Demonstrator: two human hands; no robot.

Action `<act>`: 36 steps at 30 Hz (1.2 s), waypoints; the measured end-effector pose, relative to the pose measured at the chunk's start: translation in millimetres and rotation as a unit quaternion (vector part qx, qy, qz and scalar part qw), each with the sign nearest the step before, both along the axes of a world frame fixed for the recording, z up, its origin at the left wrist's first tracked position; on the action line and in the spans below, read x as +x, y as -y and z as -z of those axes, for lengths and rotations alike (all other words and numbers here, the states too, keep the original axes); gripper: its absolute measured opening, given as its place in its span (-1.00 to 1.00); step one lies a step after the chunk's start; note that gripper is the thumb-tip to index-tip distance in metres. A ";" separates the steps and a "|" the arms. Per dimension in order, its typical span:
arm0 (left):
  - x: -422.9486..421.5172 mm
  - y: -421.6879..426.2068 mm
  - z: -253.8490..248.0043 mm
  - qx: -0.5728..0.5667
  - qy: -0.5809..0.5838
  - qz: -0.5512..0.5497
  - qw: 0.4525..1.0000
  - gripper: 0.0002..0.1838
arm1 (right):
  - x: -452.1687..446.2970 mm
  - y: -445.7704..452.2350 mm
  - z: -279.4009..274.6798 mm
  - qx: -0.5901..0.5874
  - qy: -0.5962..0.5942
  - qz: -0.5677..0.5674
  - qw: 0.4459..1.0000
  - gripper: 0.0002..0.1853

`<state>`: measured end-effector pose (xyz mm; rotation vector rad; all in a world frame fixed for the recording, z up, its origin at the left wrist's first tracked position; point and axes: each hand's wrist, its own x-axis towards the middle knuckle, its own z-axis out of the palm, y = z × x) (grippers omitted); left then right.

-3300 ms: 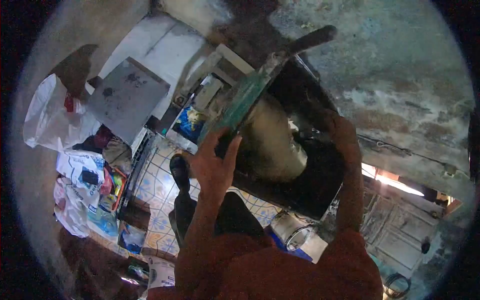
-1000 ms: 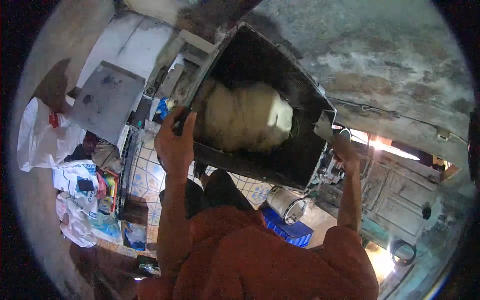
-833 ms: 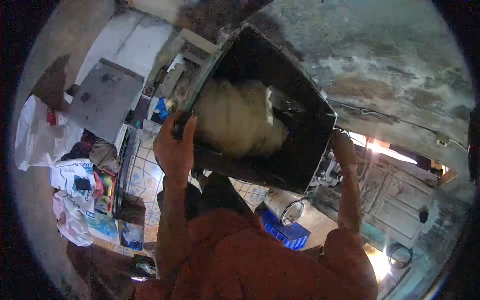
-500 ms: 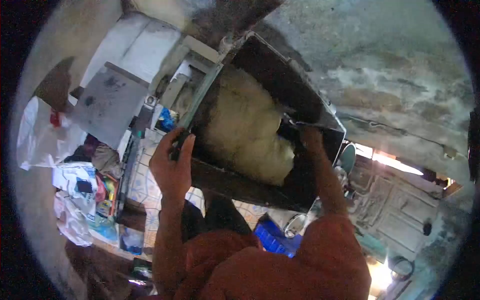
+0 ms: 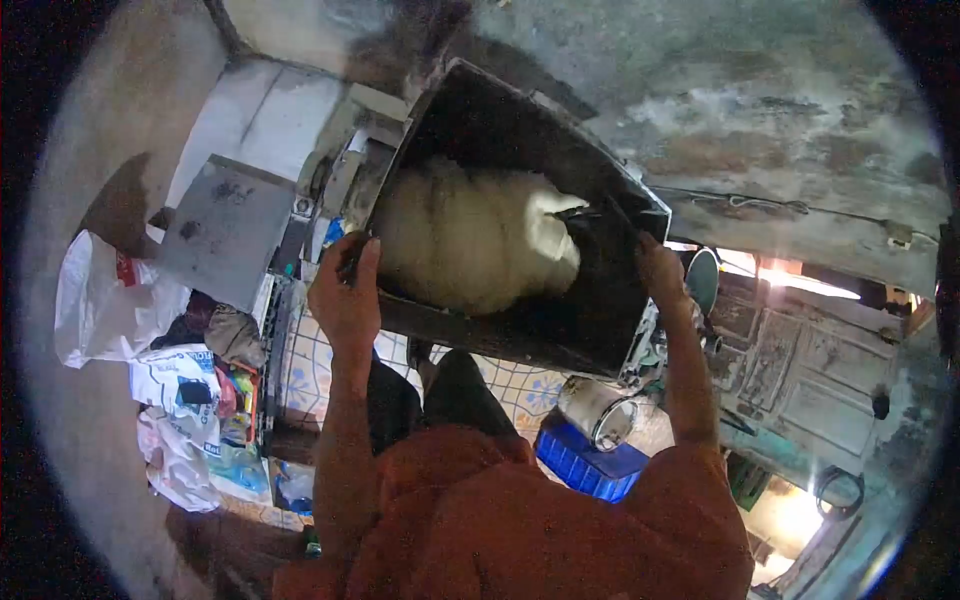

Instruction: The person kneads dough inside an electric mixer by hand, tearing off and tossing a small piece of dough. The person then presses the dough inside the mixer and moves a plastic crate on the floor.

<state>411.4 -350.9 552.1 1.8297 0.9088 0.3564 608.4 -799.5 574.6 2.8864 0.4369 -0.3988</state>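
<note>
A large beige, dough-like mass with a ragged pale right end lies in a deep dark box. My left hand grips the box's near left corner, thumb apart from the fingers and a dark gap between them. At the right side of the box, my right hand is closed at the wall. A thin dark shape runs from its fingers into the box, too dim to make out.
Below the box, a whitish bucket lies on a blue crate. A grey board and plastic bags are on the left. Beyond the box rises a stained wall; a panelled door stands at the right.
The lid-like green-edged piece seen earliest no longer covers the box's left part. My right hand has moved from inside the box to its right wall. The mass has shifted and changed shape.
</note>
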 end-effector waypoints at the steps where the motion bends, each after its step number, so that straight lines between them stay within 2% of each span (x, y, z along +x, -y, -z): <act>1: -0.9 0.3 10.6 -0.026 0.018 -0.007 0.999 -0.62 | -4.2 -2.7 3.4 0.009 0.021 -0.023 0.999 -0.70; 2: -2.2 0.0 12.6 -0.028 0.014 -0.005 1.000 -0.62 | -7.2 -2.6 6.4 0.016 0.042 -0.046 0.998 -0.68; 3: -1.4 -0.7 6.9 -0.002 0.008 0.002 1.000 -0.62 | -11.4 13.8 25.8 0.109 0.087 -0.105 0.985 -0.64; 4: -0.3 -0.4 2.3 0.025 0.003 0.008 1.000 -0.63 | -13.7 19.3 43.4 0.108 0.085 -0.104 0.985 -0.64; 6: 0.4 0.1 -0.1 0.012 0.017 0.002 1.000 -0.63 | -17.3 12.0 68.9 0.027 0.024 -0.022 0.999 -0.61; 8: -0.2 -1.2 -0.2 -0.019 0.023 0.011 0.999 -0.63 | -39.6 -40.8 57.5 -0.067 -0.046 -0.031 0.996 -0.59; 10: -1.7 -1.1 -4.8 -0.007 0.002 0.021 1.000 -0.62 | -97.5 -10.2 130.1 0.113 0.019 -0.034 0.993 -0.59; 11: -0.9 -2.0 -6.4 0.005 -0.022 0.027 0.999 -0.61 | -111.1 -26.7 112.5 0.114 0.025 -0.035 0.993 -0.59; 13: -0.4 -3.4 1.7 -0.002 -0.011 0.018 1.000 -0.59 | -120.7 -87.8 23.6 -0.041 -0.132 -0.031 0.990 -0.62; 14: -1.6 -3.2 5.2 -0.010 -0.007 0.023 1.000 -0.58 | -119.4 -104.0 -17.6 -0.041 -0.130 -0.026 0.990 -0.62; 15: -1.5 -2.9 5.5 -0.011 -0.004 0.029 0.999 -0.58 | -113.4 -114.8 -58.8 -0.004 -0.154 0.144 0.977 -0.58; 16: -1.2 -3.3 5.4 -0.009 -0.007 0.028 1.000 -0.54 | -107.5 -112.9 -82.4 0.033 -0.173 0.305 0.936 -0.53; 17: -1.1 -3.5 6.0 -0.007 -0.009 0.026 1.000 -0.51 | -99.3 -68.4 -83.6 0.079 -0.176 0.050 0.980 -0.45; 18: -1.5 -4.4 8.6 -0.008 -0.004 0.028 1.000 -0.51 | -93.2 -26.8 -84.1 0.117 -0.166 -0.210 0.956 -0.37; 19: -2.4 -5.5 12.8 0.011 -0.002 0.031 0.999 -0.49 | -94.8 -31.2 -105.8 0.114 -0.161 -0.208 0.958 -0.37; 20: -3.9 -3.9 14.9 0.029 0.001 0.034 0.999 -0.46 | -98.4 -33.2 -134.3 0.233 -0.213 -0.033 0.948 -0.36; 21: -3.9 -1.4 13.5 0.038 -0.004 0.015 0.999 -0.43 | -104.0 -34.7 -153.8 0.343 -0.254 0.146 0.893 -0.35; 22: -4.5 -1.8 11.4 0.037 0.003 0.021 0.999 -0.43 | -110.5 -30.8 -158.4 0.345 -0.245 0.149 0.894 -0.35; 24: -4.7 -4.0 6.1 -0.002 -0.001 0.032 0.999 -0.49 | -119.3 -29.3 -160.0 0.430 -0.213 0.323 0.816 -0.42; 25: -3.0 0.3 -3.8 0.006 0.046 0.022 0.999 -0.54 | -120.6 -38.0 -161.7 0.450 -0.196 0.370 0.789 -0.57; 26: -2.0 2.9 -6.8 0.008 0.051 0.024 0.998 -0.54 | -124.3 -33.2 -161.5 0.454 -0.192 0.368 0.788 -0.57; 28: -2.4 4.7 -7.9 0.080 0.006 -0.001 0.997 -0.59 | -135.0 -30.8 -157.5 0.491 -0.236 0.425 0.723 -0.64; 29: -2.3 4.0 -7.4 0.087 0.006 0.001 0.996 -0.59 | -140.2 -32.7 -157.4 0.496 -0.222 0.467 0.698 -0.65; 30: -2.1 2.0 -5.6 0.065 0.018 0.013 0.998 -0.59 | -146.2 -26.5 -153.0 0.501 -0.225 0.467 0.693 -0.65; 32: -2.5 -1.9 2.5 0.049 0.031 0.029 0.998 -0.58 | -164.4 -8.0 -145.0 0.505 -0.194 0.424 0.726 -0.66; 33: -2.6 -4.4 10.1 0.054 0.034 0.028 0.998 -0.57 | -170.8 -5.4 -146.3 0.527 -0.219 0.444 0.691 -0.66; 36: -0.7 -3.8 25.9 0.059 0.052 0.020 0.997 -0.55 | -193.0 3.2 -133.7 0.546 -0.160 0.461 0.681 -0.72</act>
